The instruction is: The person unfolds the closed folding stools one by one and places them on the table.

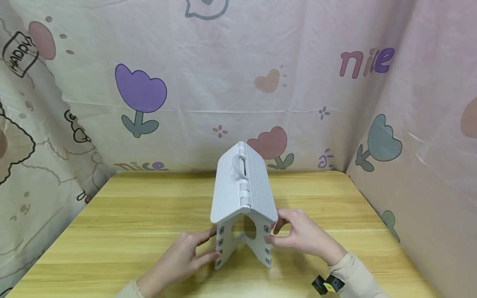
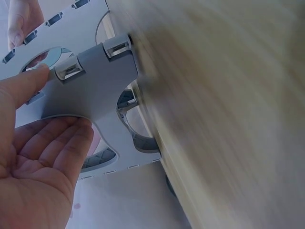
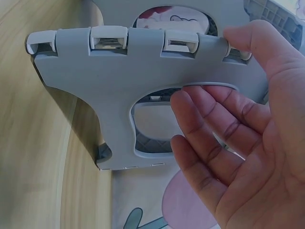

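Note:
A white plastic folding stool (image 1: 228, 190) stands half folded on the wooden table, its two textured top panels sloping like a roof. A carrying handle (image 1: 238, 167) shows at the ridge. My left hand (image 1: 184, 254) holds the left leg panel, thumb on the hinged front edge and fingers at the cut-out, as the left wrist view shows on the leg panel (image 2: 95, 81). On the opposite side my right hand (image 1: 307, 234) grips the right leg panel (image 3: 81, 71) likewise, its fingertips at the edge of the oval opening. The inner hinge of the legs is partly hidden.
Wooden table (image 1: 156, 203) surface surrounds the stool. A patterned cloth (image 1: 208, 74) hangs behind it and along both sides. A small black device (image 1: 328, 284) with a yellow mark sits at the right sleeve.

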`<action>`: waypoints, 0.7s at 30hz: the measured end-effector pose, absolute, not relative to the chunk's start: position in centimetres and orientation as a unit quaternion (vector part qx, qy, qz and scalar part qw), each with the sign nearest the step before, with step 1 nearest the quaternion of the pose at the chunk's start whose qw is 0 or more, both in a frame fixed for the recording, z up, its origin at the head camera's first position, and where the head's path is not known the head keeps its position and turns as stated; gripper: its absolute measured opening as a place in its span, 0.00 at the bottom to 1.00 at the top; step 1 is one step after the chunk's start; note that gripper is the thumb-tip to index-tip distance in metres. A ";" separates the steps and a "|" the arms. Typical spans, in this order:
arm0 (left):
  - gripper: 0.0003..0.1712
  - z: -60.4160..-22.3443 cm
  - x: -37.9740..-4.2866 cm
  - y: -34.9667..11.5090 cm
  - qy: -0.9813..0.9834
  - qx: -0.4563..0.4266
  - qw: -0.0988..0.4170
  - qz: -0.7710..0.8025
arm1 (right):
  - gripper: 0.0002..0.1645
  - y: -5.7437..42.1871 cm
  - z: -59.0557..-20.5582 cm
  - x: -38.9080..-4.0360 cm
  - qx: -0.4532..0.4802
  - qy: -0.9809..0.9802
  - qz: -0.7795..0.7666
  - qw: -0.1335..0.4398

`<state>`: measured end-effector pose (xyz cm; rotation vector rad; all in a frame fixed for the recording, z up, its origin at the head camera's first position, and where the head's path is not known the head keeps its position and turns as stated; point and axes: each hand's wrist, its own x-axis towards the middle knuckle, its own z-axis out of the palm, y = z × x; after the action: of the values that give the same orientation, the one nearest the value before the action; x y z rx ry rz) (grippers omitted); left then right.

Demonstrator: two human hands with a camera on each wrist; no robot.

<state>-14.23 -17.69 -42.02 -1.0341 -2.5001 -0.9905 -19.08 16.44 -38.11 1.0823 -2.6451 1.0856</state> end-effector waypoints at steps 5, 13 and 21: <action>0.32 -41.8 -14.2 -17.9 -0.863 -0.356 0.129 -0.336 | 0.13 16.7 -38.1 -19.2 0.352 -0.865 0.357 0.035; 0.33 -41.8 -14.2 -18.5 -0.869 -0.345 0.116 -0.335 | 0.13 16.9 -37.9 -19.1 0.348 -0.869 0.350 0.035; 0.33 -41.8 -14.3 -18.8 -0.870 -0.341 0.109 -0.340 | 0.16 17.2 -37.8 -19.1 0.351 -0.869 0.347 0.029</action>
<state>-14.28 -18.78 -41.84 -1.0017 -2.5575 -1.0004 -19.15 17.22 -37.82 1.0828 -2.6819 1.0714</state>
